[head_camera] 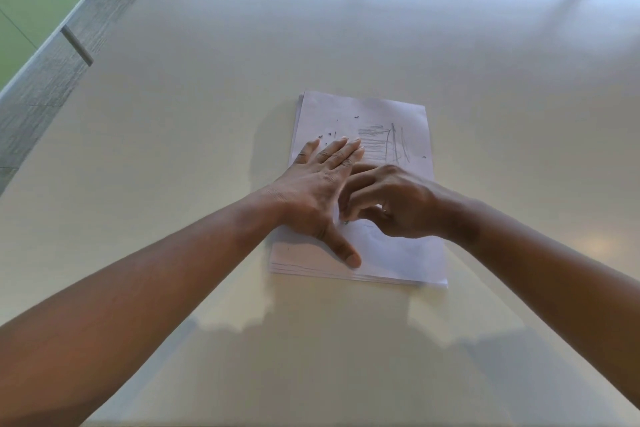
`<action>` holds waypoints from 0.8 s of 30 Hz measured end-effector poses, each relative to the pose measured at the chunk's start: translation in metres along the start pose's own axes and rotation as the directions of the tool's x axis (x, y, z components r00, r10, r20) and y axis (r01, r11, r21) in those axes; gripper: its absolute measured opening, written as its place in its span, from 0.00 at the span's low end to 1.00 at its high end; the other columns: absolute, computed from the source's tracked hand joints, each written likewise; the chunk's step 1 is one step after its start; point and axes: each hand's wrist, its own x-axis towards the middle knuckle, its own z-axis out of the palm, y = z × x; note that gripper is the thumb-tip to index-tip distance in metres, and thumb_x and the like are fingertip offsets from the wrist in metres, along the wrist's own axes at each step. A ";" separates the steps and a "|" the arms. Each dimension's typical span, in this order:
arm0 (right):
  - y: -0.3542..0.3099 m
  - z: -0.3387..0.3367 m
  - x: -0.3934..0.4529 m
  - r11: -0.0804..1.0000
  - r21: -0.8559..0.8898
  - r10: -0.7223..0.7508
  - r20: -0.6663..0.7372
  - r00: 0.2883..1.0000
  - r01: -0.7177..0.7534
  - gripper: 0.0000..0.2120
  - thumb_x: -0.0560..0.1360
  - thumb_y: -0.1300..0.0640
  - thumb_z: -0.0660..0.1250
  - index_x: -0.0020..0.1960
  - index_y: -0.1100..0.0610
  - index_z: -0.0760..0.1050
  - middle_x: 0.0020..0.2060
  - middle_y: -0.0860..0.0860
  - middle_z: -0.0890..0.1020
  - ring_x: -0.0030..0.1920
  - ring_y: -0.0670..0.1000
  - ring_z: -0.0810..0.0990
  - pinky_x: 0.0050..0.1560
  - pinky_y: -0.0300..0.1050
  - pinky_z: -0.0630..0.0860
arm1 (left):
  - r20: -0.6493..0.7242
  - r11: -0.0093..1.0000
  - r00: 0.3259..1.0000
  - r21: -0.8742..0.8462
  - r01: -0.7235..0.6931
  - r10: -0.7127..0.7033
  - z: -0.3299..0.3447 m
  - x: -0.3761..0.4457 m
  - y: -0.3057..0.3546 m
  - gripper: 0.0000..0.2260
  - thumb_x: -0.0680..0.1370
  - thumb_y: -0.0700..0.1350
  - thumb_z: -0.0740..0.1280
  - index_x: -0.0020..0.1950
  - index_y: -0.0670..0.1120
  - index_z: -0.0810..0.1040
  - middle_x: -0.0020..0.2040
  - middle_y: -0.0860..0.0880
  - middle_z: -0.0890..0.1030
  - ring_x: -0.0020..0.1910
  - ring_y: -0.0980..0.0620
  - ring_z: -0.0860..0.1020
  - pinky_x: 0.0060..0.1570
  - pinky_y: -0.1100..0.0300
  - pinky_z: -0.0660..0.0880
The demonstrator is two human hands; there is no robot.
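On paper stack [398, 256], left hand [317, 185] fingers flat, right hand [398, 203] curled, hold unclear

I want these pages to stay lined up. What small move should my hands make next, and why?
Probably raise the right hand a little to peel up the top sheet. Its curled fingers seem to pinch that sheet mid-page, where the paper looks slightly lifted, while the left hand lies flat on the stack, pinning the rest.
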 end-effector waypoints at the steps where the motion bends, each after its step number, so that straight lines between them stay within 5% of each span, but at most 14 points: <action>1: 0.000 -0.004 -0.004 1.000 0.008 0.010 0.033 0.999 -0.010 0.06 0.75 0.67 0.69 0.40 0.62 0.82 0.40 0.51 0.84 0.43 0.55 0.78 0.47 0.44 0.74 | -0.003 1.000 1.000 0.000 -0.001 0.001 0.000 0.000 -0.001 0.76 0.49 0.84 0.65 0.83 0.48 0.33 0.83 0.52 0.32 0.78 0.56 0.27 0.77 0.46 0.28; 4: 0.002 -0.014 -0.010 0.999 0.004 0.039 0.100 0.994 -0.039 0.06 0.75 0.67 0.70 0.42 0.60 0.83 0.40 0.50 0.84 0.43 0.51 0.77 0.50 0.35 0.69 | 0.001 1.000 1.000 0.001 0.001 -0.001 0.000 -0.002 -0.001 0.75 0.52 0.83 0.67 0.83 0.48 0.32 0.82 0.52 0.31 0.78 0.57 0.26 0.77 0.46 0.28; 9: 0.000 -0.003 0.003 0.999 -0.038 0.001 0.025 1.000 0.000 0.07 0.75 0.67 0.69 0.40 0.61 0.82 0.40 0.50 0.83 0.43 0.54 0.78 0.46 0.48 0.75 | -0.011 1.000 1.000 -0.011 -0.004 0.004 0.002 0.002 -0.002 0.78 0.44 0.88 0.57 0.83 0.48 0.34 0.83 0.52 0.32 0.78 0.56 0.26 0.77 0.45 0.28; 15: -0.001 -0.012 -0.015 0.999 -0.025 0.046 0.105 0.993 -0.044 0.07 0.76 0.67 0.67 0.42 0.60 0.82 0.40 0.50 0.83 0.42 0.55 0.77 0.45 0.46 0.75 | 0.009 1.000 1.000 0.009 0.002 -0.002 -0.001 -0.002 -0.001 0.74 0.54 0.82 0.69 0.82 0.48 0.31 0.82 0.52 0.30 0.78 0.57 0.26 0.77 0.47 0.27; 24: -0.008 0.006 0.009 0.999 -0.047 -0.003 0.007 1.000 0.003 0.08 0.75 0.68 0.68 0.39 0.62 0.82 0.38 0.53 0.83 0.42 0.59 0.77 0.46 0.53 0.73 | 0.038 0.999 0.999 0.034 0.001 -0.002 -0.003 -0.001 0.003 0.74 0.50 0.84 0.64 0.81 0.51 0.29 0.82 0.51 0.30 0.78 0.54 0.25 0.77 0.45 0.28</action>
